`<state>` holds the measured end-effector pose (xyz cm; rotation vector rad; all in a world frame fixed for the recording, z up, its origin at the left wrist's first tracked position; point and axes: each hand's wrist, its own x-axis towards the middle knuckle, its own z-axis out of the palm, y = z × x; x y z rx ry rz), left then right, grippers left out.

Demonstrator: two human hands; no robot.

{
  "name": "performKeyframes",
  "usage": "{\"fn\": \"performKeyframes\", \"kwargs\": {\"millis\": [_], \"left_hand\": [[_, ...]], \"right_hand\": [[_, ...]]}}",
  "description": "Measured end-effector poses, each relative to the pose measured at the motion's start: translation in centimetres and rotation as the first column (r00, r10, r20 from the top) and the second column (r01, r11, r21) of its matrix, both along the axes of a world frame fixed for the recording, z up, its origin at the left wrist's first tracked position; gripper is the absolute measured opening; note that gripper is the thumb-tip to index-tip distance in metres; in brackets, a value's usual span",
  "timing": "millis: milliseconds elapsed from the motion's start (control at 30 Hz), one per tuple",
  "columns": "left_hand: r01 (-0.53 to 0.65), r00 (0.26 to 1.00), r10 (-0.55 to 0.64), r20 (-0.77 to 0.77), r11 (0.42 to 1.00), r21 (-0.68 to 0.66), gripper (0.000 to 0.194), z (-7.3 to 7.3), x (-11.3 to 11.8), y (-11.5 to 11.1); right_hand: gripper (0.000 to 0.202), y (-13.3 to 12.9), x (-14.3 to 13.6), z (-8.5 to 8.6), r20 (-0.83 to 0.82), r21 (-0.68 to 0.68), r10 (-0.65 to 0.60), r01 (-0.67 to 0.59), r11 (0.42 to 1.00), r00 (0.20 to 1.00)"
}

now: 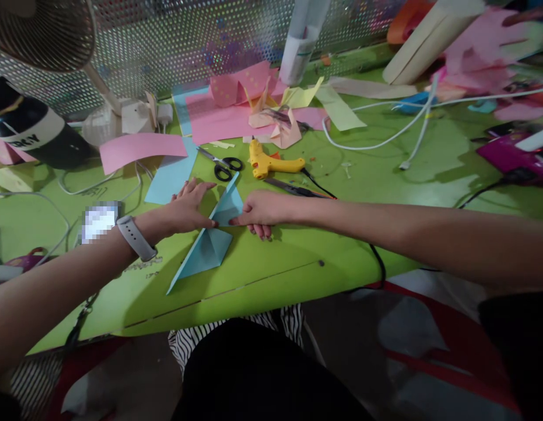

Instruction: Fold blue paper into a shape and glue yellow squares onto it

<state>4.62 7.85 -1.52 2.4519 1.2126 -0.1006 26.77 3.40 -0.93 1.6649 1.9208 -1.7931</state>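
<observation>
A folded light-blue sheet of paper (pixel 205 254) lies on the green table, with one long flap standing up along its crease. My left hand (pixel 187 204) is at the left of this flap, fingers spread, its thumb tip touching the paper near the middle fold. On the other side, my right hand (pixel 265 211) has its fingers curled and its thumb and forefinger closed on the paper's edge. Just beyond the hands are black-handled scissors (pixel 227 166), a yellow glue gun (pixel 273 164) and a dark pointed tool (pixel 297 189), partly behind my right forearm.
Pink paper (pixel 142 151), blue paper (pixel 172 175) and cut scraps lie toward the back. A fan (pixel 43 35) and a dark bottle (pixel 38 126) stand at the left. A phone (pixel 99 222) lies by my left wrist. White cables (pixel 380 146) cross the right side.
</observation>
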Motion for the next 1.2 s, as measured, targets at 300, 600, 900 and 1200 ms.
{"fn": "performKeyframes", "kwargs": {"millis": [300,600,900,1200], "left_hand": [[-0.025,0.990,0.017,-0.141,0.998,-0.051,0.093,1.8,1.8,-0.6],[0.019,0.997,-0.020,-0.076,1.000,-0.010,0.102,-0.3,1.3,0.4],[0.022,0.990,-0.027,-0.136,0.999,-0.034,0.106,0.4,1.0,0.7],[0.058,0.986,-0.059,-0.154,0.998,-0.011,0.105,0.5,0.3,1.6]], "right_hand": [[0.044,0.2,-0.1,-0.6,0.025,0.010,0.012,-0.012,1.000,1.000],[0.040,0.1,-0.3,-0.2,0.037,-0.020,-0.018,0.019,1.000,0.999],[0.043,0.1,-0.1,-0.3,0.049,0.007,0.005,-0.006,1.000,0.999],[0.047,0.1,-0.1,-0.3,0.038,0.005,0.012,-0.013,1.000,0.999]]}}
